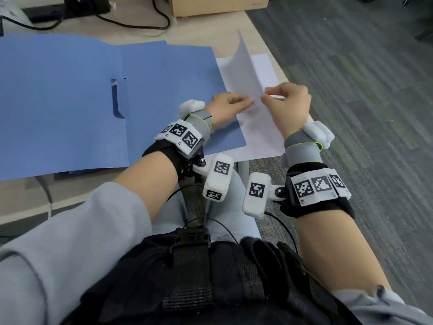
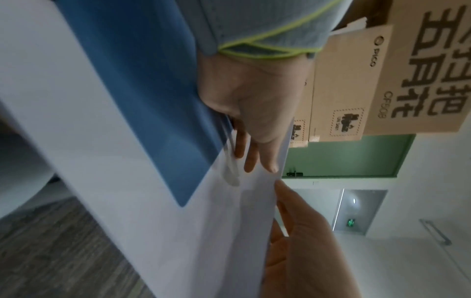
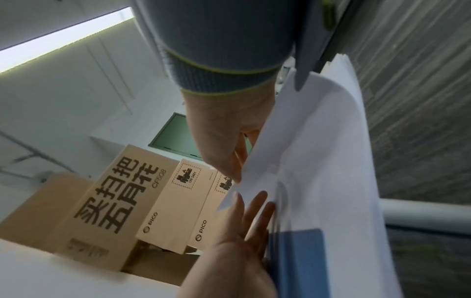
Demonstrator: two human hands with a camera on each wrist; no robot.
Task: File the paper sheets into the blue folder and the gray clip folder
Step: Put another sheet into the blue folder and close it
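Observation:
The blue folder (image 1: pixel 70 90) lies open on the table's left half; its corner shows in the wrist views (image 2: pixel 142 80) (image 3: pixel 298 252). Just right of it is a stack of white paper sheets (image 1: pixel 260 132), near the table's right edge. My left hand (image 1: pixel 246 103) presses straight fingers flat on the stack (image 2: pixel 178 201). My right hand (image 1: pixel 266 93) pinches the near edge of the top sheet (image 1: pixel 243 64), which curls upward off the stack (image 3: pixel 318 161). The two hands almost meet at that edge. I cannot make out a gray clip folder; only a dark edge (image 1: pixel 61 177) peeks from under the blue folder.
A cardboard box (image 1: pixel 218 4) and black cables (image 1: pixel 140 22) lie at the back of the table. The table's right edge (image 1: pixel 264 43) runs just beside the paper, with gray carpet (image 1: pixel 351 90) beyond it. More cardboard boxes (image 3: pixel 122 201) stand further back.

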